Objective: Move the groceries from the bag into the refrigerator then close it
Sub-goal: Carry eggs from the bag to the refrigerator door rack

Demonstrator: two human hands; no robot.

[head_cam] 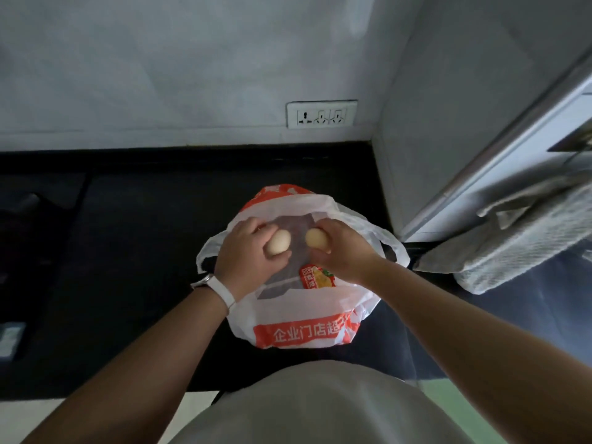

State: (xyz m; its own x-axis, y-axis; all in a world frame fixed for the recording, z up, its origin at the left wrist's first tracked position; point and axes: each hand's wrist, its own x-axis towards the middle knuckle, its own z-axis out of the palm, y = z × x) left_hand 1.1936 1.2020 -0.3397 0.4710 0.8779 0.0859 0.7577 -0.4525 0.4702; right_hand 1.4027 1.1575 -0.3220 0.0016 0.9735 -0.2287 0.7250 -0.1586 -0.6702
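Observation:
A white and orange plastic shopping bag (pixel 307 328) stands open on the black counter (pixel 128 245). Over its mouth my left hand (pixel 246 254) grips a pale egg (pixel 278 245), and my right hand (pixel 342 251) grips a second pale egg (pixel 315 238). Inside the bag lies a grey egg carton (pixel 282 283) with an orange and red label (pixel 317 277). The refrigerator (pixel 480 91) stands at the right, its grey side wall facing me, and a door edge (pixel 512 149) slants across the upper right.
A white wall outlet strip (pixel 321 114) sits above the counter's back edge. A grey towel (pixel 525 238) hangs at the right beside the bag. Dark shapes lie on the counter's far left (pixel 28 213). My pale shirt (pixel 314 408) fills the bottom middle.

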